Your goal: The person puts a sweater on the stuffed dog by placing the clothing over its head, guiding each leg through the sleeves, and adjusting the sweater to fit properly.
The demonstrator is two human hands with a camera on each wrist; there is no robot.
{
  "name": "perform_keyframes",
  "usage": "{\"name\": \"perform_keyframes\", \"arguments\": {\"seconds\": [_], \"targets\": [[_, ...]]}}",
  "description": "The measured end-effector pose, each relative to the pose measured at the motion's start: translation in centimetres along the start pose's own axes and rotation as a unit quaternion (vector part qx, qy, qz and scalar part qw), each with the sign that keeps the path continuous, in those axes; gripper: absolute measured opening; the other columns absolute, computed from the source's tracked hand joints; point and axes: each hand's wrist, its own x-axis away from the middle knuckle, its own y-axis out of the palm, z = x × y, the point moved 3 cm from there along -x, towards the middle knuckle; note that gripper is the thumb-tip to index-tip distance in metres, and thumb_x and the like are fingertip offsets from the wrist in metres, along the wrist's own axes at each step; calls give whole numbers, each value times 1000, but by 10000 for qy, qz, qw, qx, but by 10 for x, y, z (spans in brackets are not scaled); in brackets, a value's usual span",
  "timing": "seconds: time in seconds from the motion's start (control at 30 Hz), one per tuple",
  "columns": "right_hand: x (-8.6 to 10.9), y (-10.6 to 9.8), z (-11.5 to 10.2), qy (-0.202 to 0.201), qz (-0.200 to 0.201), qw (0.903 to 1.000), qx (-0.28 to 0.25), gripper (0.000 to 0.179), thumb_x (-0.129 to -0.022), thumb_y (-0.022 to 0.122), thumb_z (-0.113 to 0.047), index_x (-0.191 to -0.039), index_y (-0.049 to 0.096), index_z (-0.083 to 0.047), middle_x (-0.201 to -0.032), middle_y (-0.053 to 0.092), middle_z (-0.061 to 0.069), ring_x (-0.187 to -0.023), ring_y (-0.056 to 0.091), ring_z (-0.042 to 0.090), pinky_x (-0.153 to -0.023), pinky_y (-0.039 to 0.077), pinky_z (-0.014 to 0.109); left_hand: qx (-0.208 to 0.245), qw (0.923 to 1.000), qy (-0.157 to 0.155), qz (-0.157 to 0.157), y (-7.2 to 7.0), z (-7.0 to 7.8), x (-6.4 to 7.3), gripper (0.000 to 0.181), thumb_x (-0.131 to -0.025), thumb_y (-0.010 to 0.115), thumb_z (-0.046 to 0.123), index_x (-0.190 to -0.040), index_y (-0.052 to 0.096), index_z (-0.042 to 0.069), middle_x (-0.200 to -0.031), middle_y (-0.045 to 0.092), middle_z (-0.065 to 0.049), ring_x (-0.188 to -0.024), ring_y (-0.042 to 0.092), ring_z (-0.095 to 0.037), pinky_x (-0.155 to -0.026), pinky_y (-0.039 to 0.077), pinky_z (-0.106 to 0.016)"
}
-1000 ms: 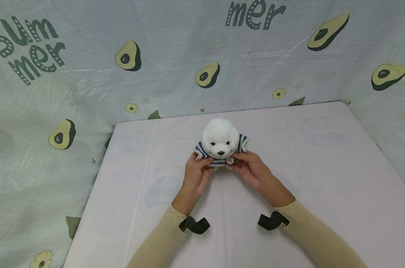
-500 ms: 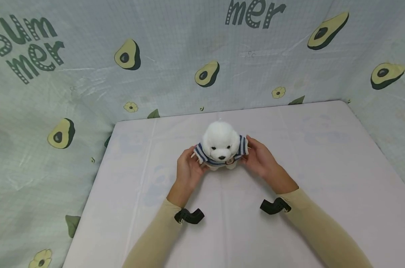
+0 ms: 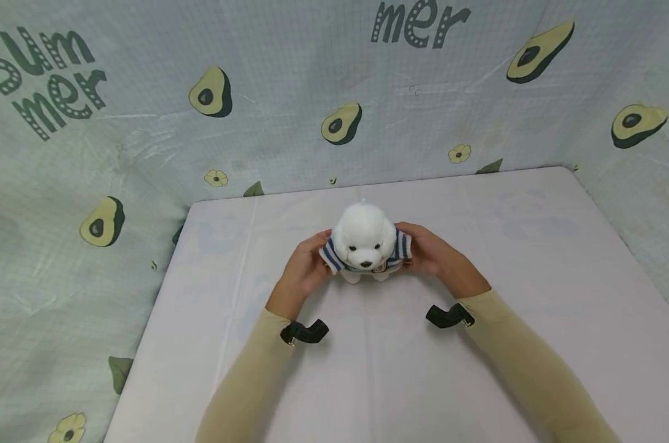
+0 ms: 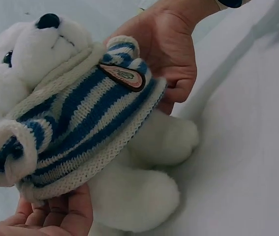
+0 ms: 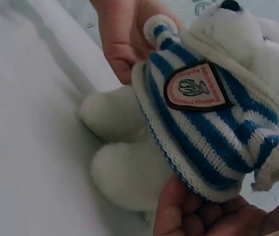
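Observation:
A white plush toy (image 3: pixel 364 231) with a black nose and dark eyes sits upright on the table, its face toward me. It wears a blue-and-white striped knit sweater (image 4: pixel 75 142) with a shield-shaped patch (image 5: pixel 198 88) on the front. My left hand (image 3: pixel 303 264) grips one side, and my right hand (image 3: pixel 429 252) grips the other. Both wrist views show curled fingers at the sweater's lower hem, beside the body. Two rounded feet (image 5: pixel 127 169) stick out below the hem. The toy's back and the thumbs behind it are largely hidden.
A pale cloth with faint panda prints covers the table (image 3: pixel 533 271). Behind and on both sides hangs a curtain (image 3: pixel 279 98) printed with avocados, flowers and lettering. Black wrist mounts (image 3: pixel 305 332) sit on both sleeves.
Both hands have shifted from the toy's front to its sides, and the forearms have moved farther from me. The toy has come down slightly, and its feet now show beneath the sweater.

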Motion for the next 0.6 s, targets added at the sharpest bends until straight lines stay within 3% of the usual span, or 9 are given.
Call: {"name": "perform_keyframes", "arguments": {"seconds": [0.1,0.23,0.4,0.6], "targets": [[-2,-2,-2,23,-23,9998,208,29,-105,43,-32,-94,66,-17,-87,64,-4,-83,58,12,-77,52,30,7,9999,112,-98,-1,3,-1,19,-103,41,5,-116,55,9,-101,63,2,-80,58,-8,-68,48,-23],[-4,-5,-3,-104,75,9999,-12,28,-106,46,-27,-92,67,-16,-82,61,-6,-76,56,9,-72,50,27,70,9998,178,-57,-4,4,-4,17,-104,43,6,-115,55,9,-98,64,1,-79,60,-8,-67,49,-23],[-9,-6,0,-270,496,9981,-256,26,-106,51,-31,-95,70,-17,-82,63,-8,-74,55,7,-66,47,23,158,9993,219,273,-7,3,-8,15,-105,44,6,-114,55,8,-99,66,1,-82,62,-8,-70,49,-21],[-12,-7,7,-261,816,9957,-352,27,-108,50,-28,-93,70,-18,-87,64,-7,-79,58,7,-70,51,26,226,9976,164,634,-15,-2,-13,12,-107,46,8,-113,55,7,-98,64,-1,-81,60,-8,-68,48,-20]]}}
